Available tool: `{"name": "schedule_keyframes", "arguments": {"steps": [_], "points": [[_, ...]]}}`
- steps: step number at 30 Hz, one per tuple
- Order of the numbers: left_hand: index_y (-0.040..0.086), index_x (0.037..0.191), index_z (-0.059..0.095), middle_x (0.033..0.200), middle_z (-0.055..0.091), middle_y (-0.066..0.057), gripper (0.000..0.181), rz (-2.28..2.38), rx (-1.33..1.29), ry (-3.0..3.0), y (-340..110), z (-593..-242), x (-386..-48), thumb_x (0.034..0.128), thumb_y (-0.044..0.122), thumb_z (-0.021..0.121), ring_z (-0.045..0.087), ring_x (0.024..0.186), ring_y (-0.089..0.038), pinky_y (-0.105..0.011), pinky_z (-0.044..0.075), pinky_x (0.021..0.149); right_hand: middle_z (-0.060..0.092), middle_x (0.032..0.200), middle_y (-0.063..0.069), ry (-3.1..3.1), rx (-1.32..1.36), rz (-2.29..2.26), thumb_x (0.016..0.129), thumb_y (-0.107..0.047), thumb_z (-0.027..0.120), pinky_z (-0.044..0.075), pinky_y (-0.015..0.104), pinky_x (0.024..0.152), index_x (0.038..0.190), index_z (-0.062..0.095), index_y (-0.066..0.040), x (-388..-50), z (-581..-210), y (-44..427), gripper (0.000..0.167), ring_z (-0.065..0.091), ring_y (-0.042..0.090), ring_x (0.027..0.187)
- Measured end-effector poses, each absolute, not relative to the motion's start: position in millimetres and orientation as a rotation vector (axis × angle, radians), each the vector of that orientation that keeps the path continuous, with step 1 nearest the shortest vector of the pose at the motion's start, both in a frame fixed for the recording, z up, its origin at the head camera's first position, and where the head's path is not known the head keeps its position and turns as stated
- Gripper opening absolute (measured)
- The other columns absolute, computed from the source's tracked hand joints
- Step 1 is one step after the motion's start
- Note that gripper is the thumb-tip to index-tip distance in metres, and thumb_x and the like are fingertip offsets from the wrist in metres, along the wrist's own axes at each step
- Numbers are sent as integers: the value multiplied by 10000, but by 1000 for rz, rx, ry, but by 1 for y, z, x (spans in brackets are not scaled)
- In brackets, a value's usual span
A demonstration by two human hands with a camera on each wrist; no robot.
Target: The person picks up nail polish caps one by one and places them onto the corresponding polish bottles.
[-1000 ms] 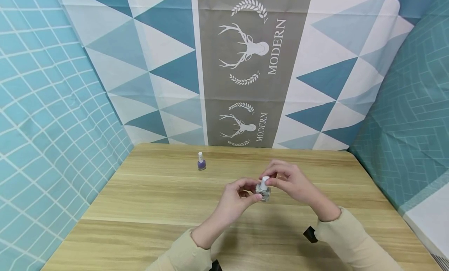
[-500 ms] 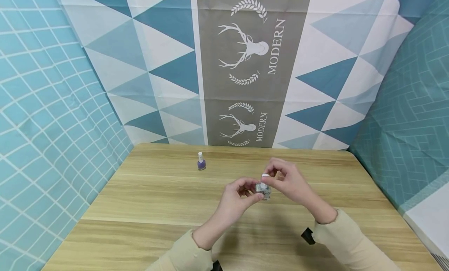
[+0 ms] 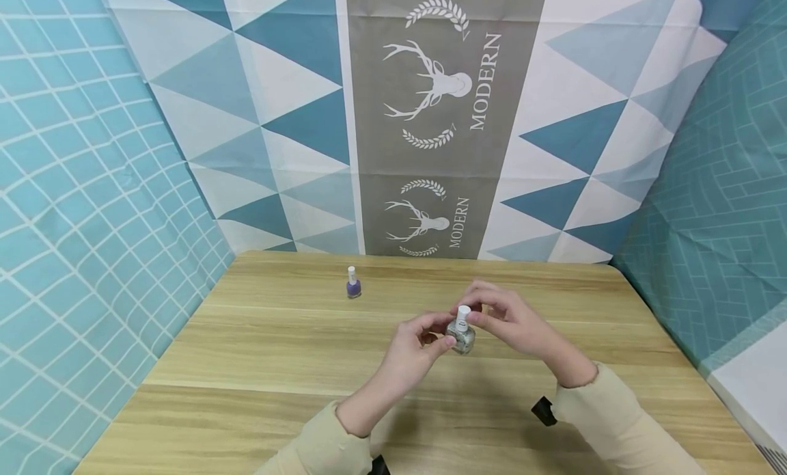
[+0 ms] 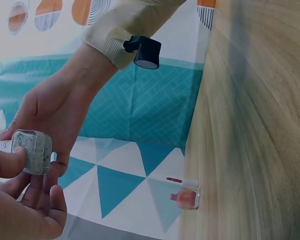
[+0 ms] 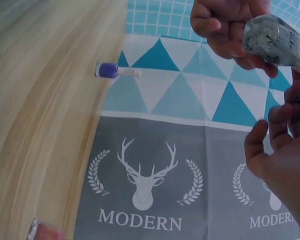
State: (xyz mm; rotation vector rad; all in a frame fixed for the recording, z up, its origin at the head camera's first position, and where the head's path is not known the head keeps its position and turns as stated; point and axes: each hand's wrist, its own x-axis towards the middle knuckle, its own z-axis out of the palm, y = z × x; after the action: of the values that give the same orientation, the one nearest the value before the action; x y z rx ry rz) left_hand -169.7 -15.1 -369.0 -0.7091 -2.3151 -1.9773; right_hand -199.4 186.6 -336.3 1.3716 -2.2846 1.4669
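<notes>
A nail polish bottle point(image 3: 461, 338) of clear glass with dark flecks inside is held up over the table. My left hand point(image 3: 415, 348) pinches its glass body between thumb and fingers. At the white cap point(image 3: 463, 316), which is on the bottle, the thumb and fingers of my right hand point(image 3: 507, 318) pinch from the right side. A pink nail polish bottle point(image 4: 186, 198) stands uncapped on the table in the left wrist view, its cap with the brush point(image 4: 189, 183) beside it. The head view hides both behind my right hand.
Toward the back of the wooden table point(image 3: 277, 352) stands a capped purple nail polish bottle point(image 3: 353, 288), left of my hands. Patterned cloths hang behind the table and on both sides. Each wrist carries a small black camera point(image 4: 146, 52).
My right hand lifted slightly with its fingers over the cap, then came back down and uncovered the cap's top. The left hand keeps its hold on the bottle, almost in place.
</notes>
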Motion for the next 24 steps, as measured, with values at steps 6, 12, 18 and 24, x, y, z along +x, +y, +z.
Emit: {"name": "schedule_keyframes", "arguments": {"steps": [6,12,18,24], "points": [[31,1127,654,1002,684,-101,279,-1948,-713,-2321,-14,-369,-169,852,71,680,622,907,-191,-223,494,742,601,928,21,-2302,1275,1449,900,6,587,503,265,588,1017,686,-120,-199,-338,186,198,525,109,811],[55,1090,665,960,678,-74,264,-1911,-696,-2327,-14,-369,-169,836,109,710,601,852,-137,-224,492,720,593,897,51,-2318,1204,1463,904,-44,603,522,288,580,1013,690,-113,-195,-338,184,156,534,110,803],[78,1087,668,964,671,-42,271,-1911,-656,-2333,-13,-366,-169,825,120,723,589,837,-125,-238,497,713,609,922,22,-2290,1167,1475,896,-1,596,545,296,597,1017,688,-76,-192,-337,182,170,556,113,811],[76,1069,667,957,668,-35,267,-1875,-656,-2299,-12,-366,-168,814,125,734,597,845,-167,-248,502,716,618,926,18,-2249,1156,1448,885,17,604,529,270,535,991,685,-35,-192,-337,179,143,567,98,802]]}}
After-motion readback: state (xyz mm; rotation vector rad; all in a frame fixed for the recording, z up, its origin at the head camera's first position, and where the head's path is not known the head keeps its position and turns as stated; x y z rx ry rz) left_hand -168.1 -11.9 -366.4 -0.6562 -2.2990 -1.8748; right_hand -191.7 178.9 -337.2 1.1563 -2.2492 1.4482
